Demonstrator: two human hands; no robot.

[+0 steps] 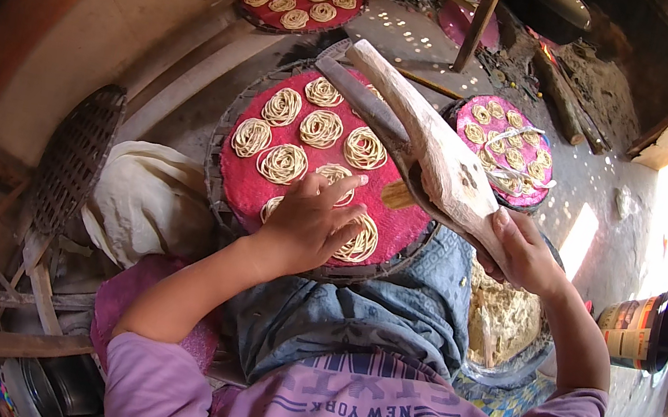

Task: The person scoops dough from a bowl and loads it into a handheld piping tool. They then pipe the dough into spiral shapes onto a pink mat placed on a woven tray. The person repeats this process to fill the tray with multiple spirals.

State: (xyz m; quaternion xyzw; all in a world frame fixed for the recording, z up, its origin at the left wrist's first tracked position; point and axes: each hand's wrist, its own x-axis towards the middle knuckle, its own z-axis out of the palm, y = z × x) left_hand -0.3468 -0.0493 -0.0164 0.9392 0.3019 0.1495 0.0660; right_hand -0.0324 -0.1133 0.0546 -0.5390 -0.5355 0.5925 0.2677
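Note:
My right hand point(530, 254) is closed around one end of a long, pale wooden press point(431, 136), two-armed in shape, its body slanting up and left over a tray. Near the joint a yellowish piece point(396, 195) shows below the wood. My left hand point(305, 228) reaches over the red cloth point(237, 182) with fingers spread, close above or touching the coils of dough strands by it; which, I cannot tell. Several round coils, such as this dough coil point(321, 129), lie on the cloth, which covers a round woven tray point(224, 122) at my lap.
Farther off stand another coil-covered red tray point(261, 22) and a pink tray point(538, 115) with coils and a white string. Pale dough point(503, 314) sits in a basin at my right. A bucket point(639, 327) stands far right, a woven basket point(75, 158) left, a wooden post point(481, 22) ahead.

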